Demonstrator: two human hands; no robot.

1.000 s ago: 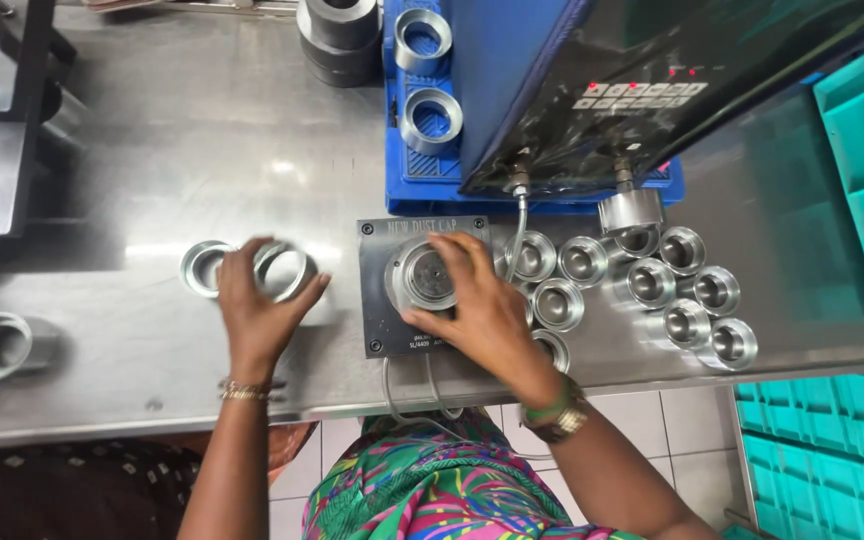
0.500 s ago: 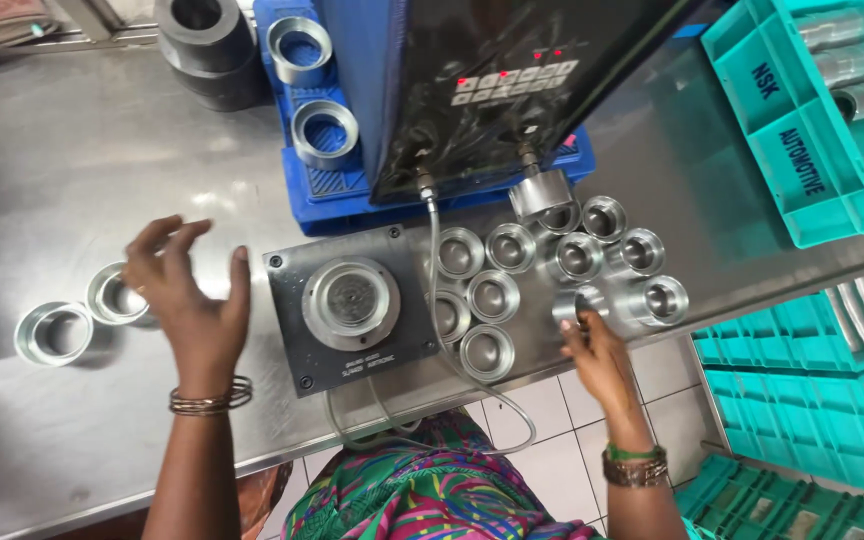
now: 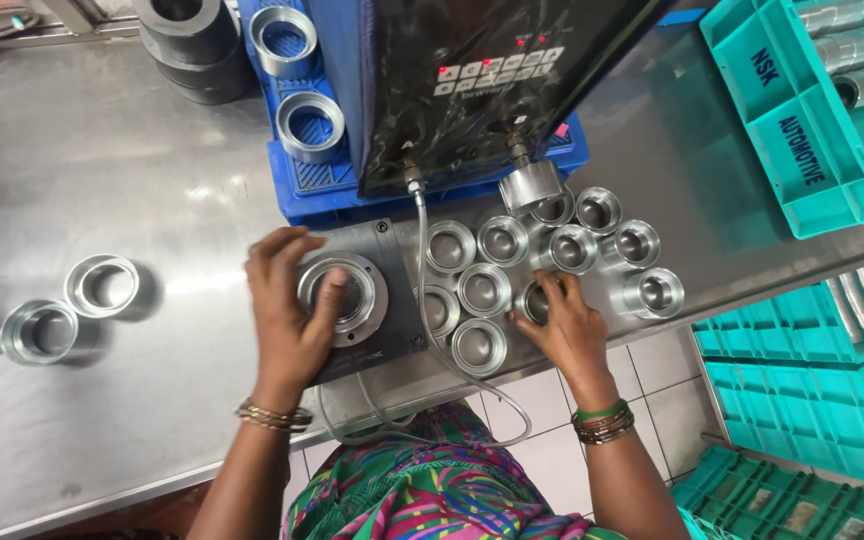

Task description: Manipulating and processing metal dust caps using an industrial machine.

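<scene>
a metal ring [image 3: 343, 297] sat on the grey fixture plate [image 3: 392, 250] at the steel table's [image 3: 102, 180] front edge. the left hand [image 3: 287, 320] lay over it, fingers spread around its rim. the right hand [image 3: 564, 325] pinched one cup [image 3: 534, 302] among the clustered metal cups [image 3: 483, 290], beside teal crates [image 3: 802, 120].

head cam | looks steeply down | close above steel table [image 3: 102, 170] | single view
</scene>
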